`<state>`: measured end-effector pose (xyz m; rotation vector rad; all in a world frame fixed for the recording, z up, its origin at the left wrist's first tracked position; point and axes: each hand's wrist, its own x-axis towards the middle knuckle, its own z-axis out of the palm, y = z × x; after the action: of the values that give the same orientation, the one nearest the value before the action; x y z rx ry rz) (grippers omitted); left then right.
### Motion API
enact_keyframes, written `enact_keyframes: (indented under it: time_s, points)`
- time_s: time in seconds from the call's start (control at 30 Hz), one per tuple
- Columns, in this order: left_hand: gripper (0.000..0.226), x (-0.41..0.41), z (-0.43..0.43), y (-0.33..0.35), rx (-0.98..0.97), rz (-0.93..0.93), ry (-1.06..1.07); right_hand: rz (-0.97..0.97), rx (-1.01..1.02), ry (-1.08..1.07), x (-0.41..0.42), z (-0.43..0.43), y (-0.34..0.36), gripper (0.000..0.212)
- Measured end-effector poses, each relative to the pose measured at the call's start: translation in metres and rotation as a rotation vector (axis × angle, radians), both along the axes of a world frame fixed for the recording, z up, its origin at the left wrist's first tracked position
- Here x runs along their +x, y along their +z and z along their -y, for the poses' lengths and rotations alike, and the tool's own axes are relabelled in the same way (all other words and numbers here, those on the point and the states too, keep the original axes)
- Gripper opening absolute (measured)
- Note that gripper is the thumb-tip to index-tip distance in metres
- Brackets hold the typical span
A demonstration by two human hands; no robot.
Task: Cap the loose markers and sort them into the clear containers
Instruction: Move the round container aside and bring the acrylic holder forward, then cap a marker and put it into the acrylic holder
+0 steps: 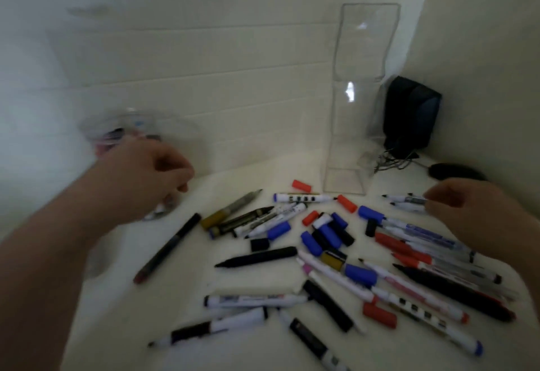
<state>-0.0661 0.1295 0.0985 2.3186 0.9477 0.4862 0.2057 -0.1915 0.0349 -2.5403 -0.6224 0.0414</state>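
Left hand (pixel 140 172) grasping round container (pixel 128 128) by wall (pixel 233 64) — right hand (pixel 470 213), grip unclear, over markers (pixel 407 200)

Likely home or small office workspace: white desk (pixel 117 312) set into corner of white panelled wall (pixel 233 64); small black speaker (pixel 412 116) with tangled cables (pixel 391 162) at back; dark mouse-like object (pixel 455 170) beside it; stationery everywhere: loose markers (pixel 257 258), caps (pixel 347 203) scattered; tall clear container (pixel 359 93) upright near corner.

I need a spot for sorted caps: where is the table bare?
Bare strip along the wall between the left hand and the tall clear container; another front left, past the long dark marker. Middle and right are crowded with markers and caps.
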Motion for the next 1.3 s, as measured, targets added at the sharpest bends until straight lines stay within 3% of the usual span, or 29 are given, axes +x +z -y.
enact_keyframes:
  time_s: [0.1, 0.23, 0.53, 0.87, 1.07, 1.2, 1.3]
  points:
    - [0.010, -0.032, -0.001, -0.025, 0.086, -0.150, 0.038, 0.060, 0.029, 0.068, 0.015, 0.008, -0.026, 0.004]
    - [0.009, -0.041, 0.005, -0.052, 0.122, -0.282, 0.036, 0.109, 0.036, 0.130, 0.011, 0.010, -0.041, 0.032]
    - [0.006, 0.016, 0.002, -0.063, 0.162, -0.220, -0.005, 0.132, 0.037, 0.184, -0.034, -0.005, -0.012, 0.034]
    - [0.029, 0.075, 0.007, -0.078, 0.200, -0.369, -0.044, 0.082, -0.025, 0.291, -0.027, -0.004, -0.002, 0.017]
    - [0.037, 0.070, 0.011, -0.080, 0.214, -0.307, -0.022, 0.062, -0.059, 0.361, -0.037, -0.010, 0.004, 0.016]
    - [0.037, 0.075, 0.008, -0.086, 0.276, -0.390, -0.043, -0.009, -0.192, 0.561, -0.072, -0.038, -0.005, 0.008]
    - [0.033, 0.078, 0.004, -0.092, 0.272, -0.410, -0.051, -0.031, -0.286, 0.604, -0.084, -0.055, -0.013, 0.016]
